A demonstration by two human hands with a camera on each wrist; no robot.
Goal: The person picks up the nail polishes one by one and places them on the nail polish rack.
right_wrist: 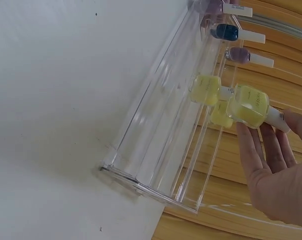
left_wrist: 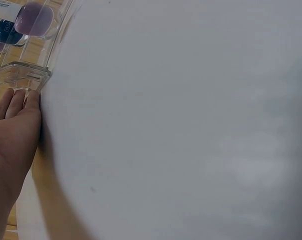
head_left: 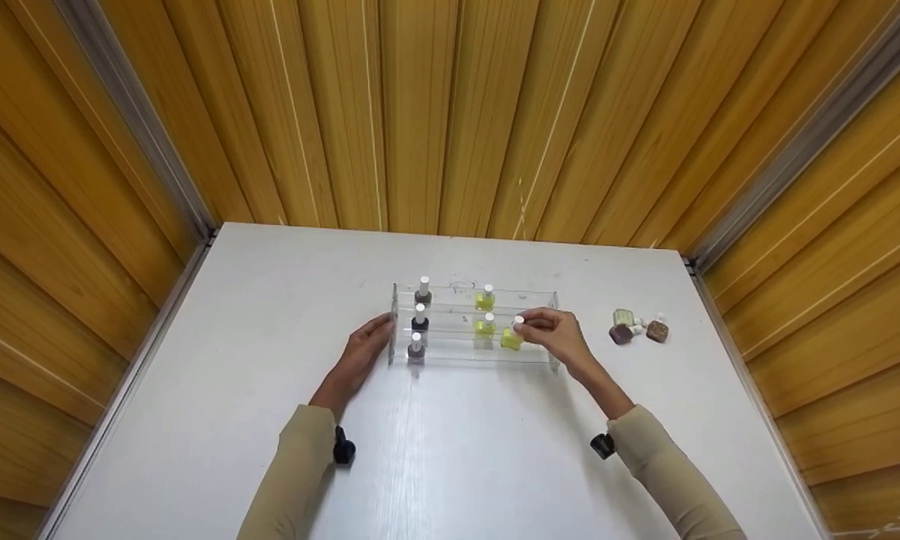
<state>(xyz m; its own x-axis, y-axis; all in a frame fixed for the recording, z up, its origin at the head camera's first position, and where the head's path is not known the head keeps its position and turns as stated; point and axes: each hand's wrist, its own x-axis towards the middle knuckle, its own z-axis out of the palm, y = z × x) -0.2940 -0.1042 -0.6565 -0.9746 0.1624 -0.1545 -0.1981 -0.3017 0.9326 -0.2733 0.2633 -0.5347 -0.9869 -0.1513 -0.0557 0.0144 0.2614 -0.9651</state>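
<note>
A clear tiered rack stands on the white table. My right hand pinches a yellow nail polish bottle by its white cap, held over the rack's right half. Two more yellow bottles, one on the back tier and one on the middle tier, stand in a column. At the rack's left are a front purple bottle, a dark blue bottle and a back purple bottle, one per tier. My left hand rests its fairly straight fingers against the rack's left end panel.
Right of the rack, several small bottles lie close together on the table: a pale green one, a dark purple one and a brown glittery one. Wood-look panels enclose the table's back and sides.
</note>
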